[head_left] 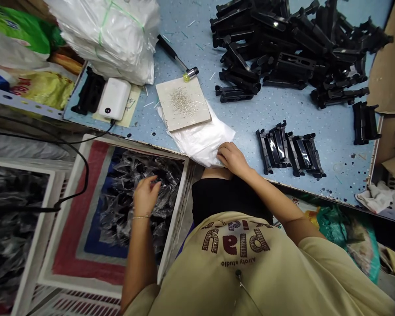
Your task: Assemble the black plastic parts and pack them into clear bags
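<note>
My left hand (145, 196) is over a white crate (181, 184) of black parts in clear plastic bags (128, 197). Its thumb and fingers are curved and apart, with nothing held between them. At the table's front edge, my right hand (233, 159) has its fingers curled on the near corner of a stack of thin clear plastic bags (202, 140). A square board (184, 105) with small pale bits on it lies over the stack's far end. To the right of my right hand, several black plastic parts (289, 149) lie in a row.
A large pile of black parts (283, 48) covers the table's back right. A small hammer (176, 57) touches the board's far edge. Left of it are a tied bundle of plastic bags (118, 39) and a white power bank (115, 98) with a black cable (85, 171) hanging over the crates.
</note>
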`<state>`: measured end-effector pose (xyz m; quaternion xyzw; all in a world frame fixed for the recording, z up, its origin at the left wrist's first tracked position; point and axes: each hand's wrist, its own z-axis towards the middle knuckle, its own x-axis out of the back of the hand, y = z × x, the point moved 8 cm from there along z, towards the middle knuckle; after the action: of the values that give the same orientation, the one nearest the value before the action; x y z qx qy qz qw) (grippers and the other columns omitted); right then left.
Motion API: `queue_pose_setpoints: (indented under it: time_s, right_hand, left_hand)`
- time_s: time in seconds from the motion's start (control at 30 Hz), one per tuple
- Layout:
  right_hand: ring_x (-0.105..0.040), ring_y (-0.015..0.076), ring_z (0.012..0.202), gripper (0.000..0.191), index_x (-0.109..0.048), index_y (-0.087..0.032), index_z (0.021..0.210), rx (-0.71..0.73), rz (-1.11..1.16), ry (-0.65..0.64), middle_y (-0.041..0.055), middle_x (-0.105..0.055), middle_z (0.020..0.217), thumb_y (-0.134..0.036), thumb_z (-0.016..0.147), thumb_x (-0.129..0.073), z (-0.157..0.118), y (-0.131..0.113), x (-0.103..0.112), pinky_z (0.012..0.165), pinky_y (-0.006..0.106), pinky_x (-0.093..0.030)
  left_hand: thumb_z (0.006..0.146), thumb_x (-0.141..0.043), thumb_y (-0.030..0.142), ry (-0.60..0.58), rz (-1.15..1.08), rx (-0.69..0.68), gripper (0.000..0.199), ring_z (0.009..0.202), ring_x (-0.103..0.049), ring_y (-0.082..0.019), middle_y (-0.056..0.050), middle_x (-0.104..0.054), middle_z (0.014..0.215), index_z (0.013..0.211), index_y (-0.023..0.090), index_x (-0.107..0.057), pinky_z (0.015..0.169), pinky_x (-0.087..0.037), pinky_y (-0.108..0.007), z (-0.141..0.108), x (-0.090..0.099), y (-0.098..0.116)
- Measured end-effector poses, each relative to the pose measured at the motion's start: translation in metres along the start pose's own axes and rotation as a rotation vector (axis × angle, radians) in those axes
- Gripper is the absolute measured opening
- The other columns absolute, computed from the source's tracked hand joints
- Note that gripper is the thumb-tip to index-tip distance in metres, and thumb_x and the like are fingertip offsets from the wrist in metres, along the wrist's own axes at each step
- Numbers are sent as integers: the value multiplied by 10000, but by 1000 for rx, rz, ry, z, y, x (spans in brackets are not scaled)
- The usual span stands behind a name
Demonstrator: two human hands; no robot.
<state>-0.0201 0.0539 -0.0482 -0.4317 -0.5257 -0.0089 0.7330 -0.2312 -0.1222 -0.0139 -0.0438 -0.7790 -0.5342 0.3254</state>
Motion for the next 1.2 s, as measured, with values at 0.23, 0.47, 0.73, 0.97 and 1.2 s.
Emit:
queue_pose_setpoints:
  time_s: [0.23, 0.47, 0.73, 0.97, 1.2]
  right_hand:
    - [-625, 252, 1035, 114, -692, -209, 960, -120, 305, 153, 93, -685, 1041, -253, 969, -586, 3, 21, 37, 956, 412, -516]
    - [-657, 190, 746, 406, -662, -230, 944, -528, 831, 187, 40, -684, 926, -634, 907, -634, -38, 37, 41, 620, 312, -536]
    - [-610, 206, 750, 304, -579, -236, 811, -450, 401, 249, 24, -640, 757, -459, 1007, -513, -22, 35, 51, 753, 344, -491]
    - [-490, 433, 1230, 542, -563, -121, 1442, -596, -459, 261, 264, -537, 1448, -364, 963, -631, -110, 41, 108, 976, 570, -415]
    - [-529, 395, 1199, 573, -573, -203, 1507, -584, -232, 110, 196, -658, 1290, -309, 947, -621, -121, 45, 110, 997, 549, -441]
  left_hand:
    - [897, -719, 293, -103, 159, -497, 116, 1070, -638, -316, -140, -679, 1034, 882, 190, -667, 1014, -520, -480, 65, -126, 82]
    - [829, -760, 383, -225, -459, -141, 187, 842, -641, -192, -32, -681, 859, 799, 203, -719, 838, -540, -348, 102, -139, 61]
    - [677, -874, 472, -157, -712, 4, 408, 746, -605, -127, -14, -646, 871, 768, 201, -583, 732, -540, -282, 105, -143, 52]
    - [967, -559, 185, -6, -111, -613, 135, 1116, -678, -216, -88, -694, 1148, 909, 209, -678, 996, -573, -407, 79, -124, 100]
    - [982, -563, 158, -84, 5, -680, 383, 1024, -703, -183, -127, -667, 1302, 1352, 180, -658, 921, -618, -349, 86, -157, 107]
